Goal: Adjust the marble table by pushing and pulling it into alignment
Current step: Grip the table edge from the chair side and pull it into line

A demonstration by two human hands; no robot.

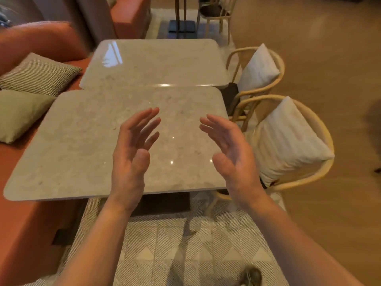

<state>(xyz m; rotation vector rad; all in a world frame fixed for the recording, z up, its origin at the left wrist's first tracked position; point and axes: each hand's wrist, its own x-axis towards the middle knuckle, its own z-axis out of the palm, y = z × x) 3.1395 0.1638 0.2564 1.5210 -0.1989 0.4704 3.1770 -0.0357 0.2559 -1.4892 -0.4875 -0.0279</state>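
The pale grey marble table with rounded corners (82, 145) stands nearest the person, its far edge close against a second, matching marble-topped table (156, 62) beyond it — yet the near one sits skewed, its left end swung out toward the orange upholstered bench (31, 213) so that the two tops do not line up. Both hands hover above the near table's top, apart from each other and touching nothing: the left hand (132, 153) and the right hand (233, 153) are released, palms turned inward, fingers spread and slightly curled. This looks like the moment between grips, either sizing up the misalignment or about to take hold. Just right of the near table a rounded light-wood chair with a white cushion (288, 141) stands close to the corner (little room to swing that way). The next move likely calls for setting both hands on the near edge or the sides of the top, then pushing the left end round — firmly, since stone will resist — until the edges run parallel with the far table.
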